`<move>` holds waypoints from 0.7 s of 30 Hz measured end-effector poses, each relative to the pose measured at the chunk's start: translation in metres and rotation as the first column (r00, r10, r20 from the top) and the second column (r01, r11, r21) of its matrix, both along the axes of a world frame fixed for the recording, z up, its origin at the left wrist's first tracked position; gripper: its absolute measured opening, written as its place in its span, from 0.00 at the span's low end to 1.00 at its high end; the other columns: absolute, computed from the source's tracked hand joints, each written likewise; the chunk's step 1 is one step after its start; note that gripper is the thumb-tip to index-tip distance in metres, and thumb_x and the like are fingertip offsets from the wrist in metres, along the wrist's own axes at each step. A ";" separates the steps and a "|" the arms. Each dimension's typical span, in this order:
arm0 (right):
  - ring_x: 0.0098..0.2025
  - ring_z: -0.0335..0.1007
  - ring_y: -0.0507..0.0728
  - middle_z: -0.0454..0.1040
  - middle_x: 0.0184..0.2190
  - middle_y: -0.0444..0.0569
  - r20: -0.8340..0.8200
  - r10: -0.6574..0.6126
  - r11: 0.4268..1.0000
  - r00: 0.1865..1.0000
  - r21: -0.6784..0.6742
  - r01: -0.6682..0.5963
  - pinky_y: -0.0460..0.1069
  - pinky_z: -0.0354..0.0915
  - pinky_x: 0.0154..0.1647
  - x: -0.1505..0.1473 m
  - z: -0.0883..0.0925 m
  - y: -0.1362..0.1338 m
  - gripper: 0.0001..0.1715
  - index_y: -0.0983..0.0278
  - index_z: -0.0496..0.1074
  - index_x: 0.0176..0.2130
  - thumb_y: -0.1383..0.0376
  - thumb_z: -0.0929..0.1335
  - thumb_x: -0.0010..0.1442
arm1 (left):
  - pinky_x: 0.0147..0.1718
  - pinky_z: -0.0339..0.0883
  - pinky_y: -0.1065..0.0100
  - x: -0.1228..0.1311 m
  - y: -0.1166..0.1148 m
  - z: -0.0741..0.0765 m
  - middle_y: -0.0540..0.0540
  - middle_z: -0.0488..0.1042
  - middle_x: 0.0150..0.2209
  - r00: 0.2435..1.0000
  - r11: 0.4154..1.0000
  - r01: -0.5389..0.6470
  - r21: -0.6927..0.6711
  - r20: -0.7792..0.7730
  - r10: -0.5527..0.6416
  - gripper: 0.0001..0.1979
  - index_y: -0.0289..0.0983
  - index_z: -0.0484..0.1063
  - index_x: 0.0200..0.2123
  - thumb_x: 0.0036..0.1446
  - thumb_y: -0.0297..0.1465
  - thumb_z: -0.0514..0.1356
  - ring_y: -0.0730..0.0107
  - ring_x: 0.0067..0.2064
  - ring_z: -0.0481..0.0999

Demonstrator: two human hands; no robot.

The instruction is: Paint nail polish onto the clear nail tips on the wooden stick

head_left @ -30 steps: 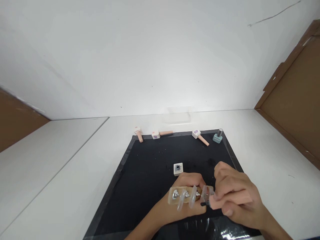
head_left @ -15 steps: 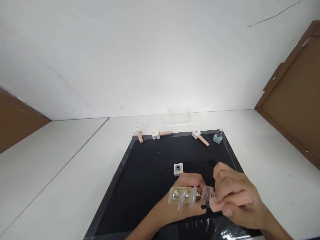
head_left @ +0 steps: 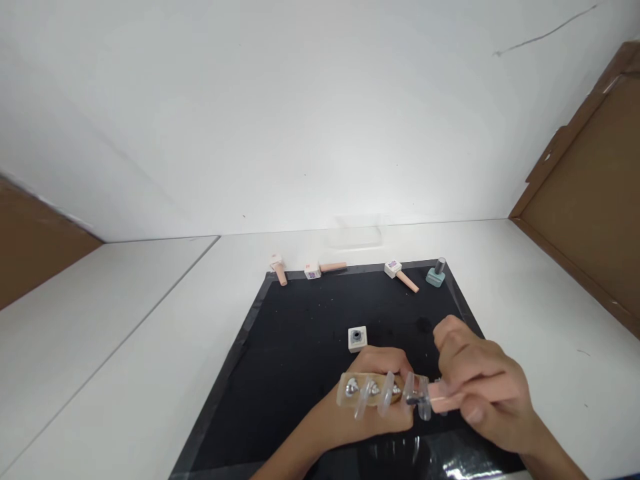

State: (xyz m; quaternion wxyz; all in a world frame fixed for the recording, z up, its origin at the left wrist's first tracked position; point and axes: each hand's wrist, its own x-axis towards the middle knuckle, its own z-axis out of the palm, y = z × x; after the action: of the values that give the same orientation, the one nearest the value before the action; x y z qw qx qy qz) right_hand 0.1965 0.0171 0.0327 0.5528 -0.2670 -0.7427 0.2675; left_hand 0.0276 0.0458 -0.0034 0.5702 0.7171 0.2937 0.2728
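Observation:
My left hand grips a narrow nail-tip holder with shiny round metal studs. Several clear false nails stand across it in a row. Closed around the long pink cap of a nail polish brush is my right hand. The brush's dark bristles lie at one of the clear nails toward the holder's right end; whether they touch it is hard to tell. Just beyond my left hand stands an uncapped white polish bottle, with grey smears around its neck.
Along the far edge of the black mat lie pink-capped polish bottles at left, middle and right. A teal bottle stands at the far right corner. Behind is a clear plastic tray by the white wall.
My right hand has moved slightly right and up, and the brush now lies more level, its bristles raised onto a nail. My left hand and the holder have hardly moved.

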 end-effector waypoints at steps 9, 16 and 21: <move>0.23 0.61 0.54 0.68 0.20 0.42 0.028 0.056 0.997 0.998 -0.049 -0.055 0.51 0.59 0.28 -0.002 0.006 0.002 0.13 0.57 0.73 0.37 0.54 0.63 0.64 | 0.38 0.65 0.69 -0.003 -0.004 0.005 0.50 0.71 0.27 0.995 0.996 -0.065 -0.055 -0.078 0.061 0.10 0.38 0.69 0.25 0.42 0.36 0.66 0.69 0.32 0.71; 0.23 0.61 0.53 0.66 0.19 0.41 0.032 0.040 0.997 0.999 -0.062 -0.038 0.51 0.60 0.28 -0.003 0.005 0.001 0.14 0.58 0.72 0.35 0.52 0.63 0.63 | 0.32 0.65 0.72 -0.002 -0.003 0.005 0.52 0.69 0.24 0.998 0.996 -0.037 -0.084 -0.045 0.033 0.09 0.37 0.69 0.24 0.41 0.33 0.66 0.72 0.28 0.69; 0.24 0.62 0.52 0.67 0.20 0.42 0.040 0.074 0.994 0.996 -0.082 -0.071 0.50 0.61 0.28 -0.002 0.003 -0.002 0.16 0.59 0.71 0.34 0.52 0.63 0.63 | 0.28 0.64 0.73 0.000 -0.003 0.005 0.52 0.67 0.23 0.999 0.996 -0.023 -0.085 -0.025 0.020 0.07 0.37 0.69 0.25 0.40 0.30 0.64 0.74 0.26 0.67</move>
State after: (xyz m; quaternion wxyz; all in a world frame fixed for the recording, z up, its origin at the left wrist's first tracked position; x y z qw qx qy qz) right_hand 0.1942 0.0154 0.0360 0.5153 -0.2675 -0.7524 0.3112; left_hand 0.0278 0.0432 0.0017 0.5935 0.6923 0.3197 0.2573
